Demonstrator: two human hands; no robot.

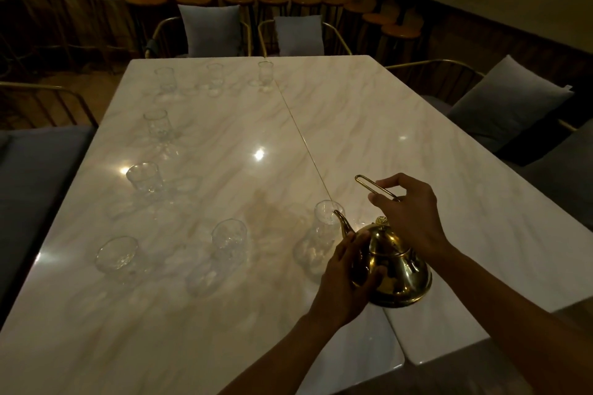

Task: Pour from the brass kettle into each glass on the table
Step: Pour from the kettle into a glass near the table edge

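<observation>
Presently, head view, dim room.
Kettle: brass kettle [393, 269] is tilted forward-left, held above the near part of the marble bench [369, 125]; lid knob on top.
Spout: tip sits at the rim of the nearest glass [322, 234], over its mouth.
Right hand [407, 208]: grip closed on the kettle's wire handle [373, 187], fingers pinching it from above.
Left hand [348, 276]: palm and fingers pressed flat against the kettle's body on its left side, supporting; grip not wrapped around.
Flow: cannot tell whether liquid is leaving the spout.
Other glasses: one [229, 239] left of the nearest, one [117, 255] at the near-left edge, two [142, 178] [157, 125] up the left side, three along the far end [165, 78] [214, 72] [265, 72].
Fill level: cannot tell for any glass.
Surroundings: cushioned chairs [208, 30] around the bench.
</observation>
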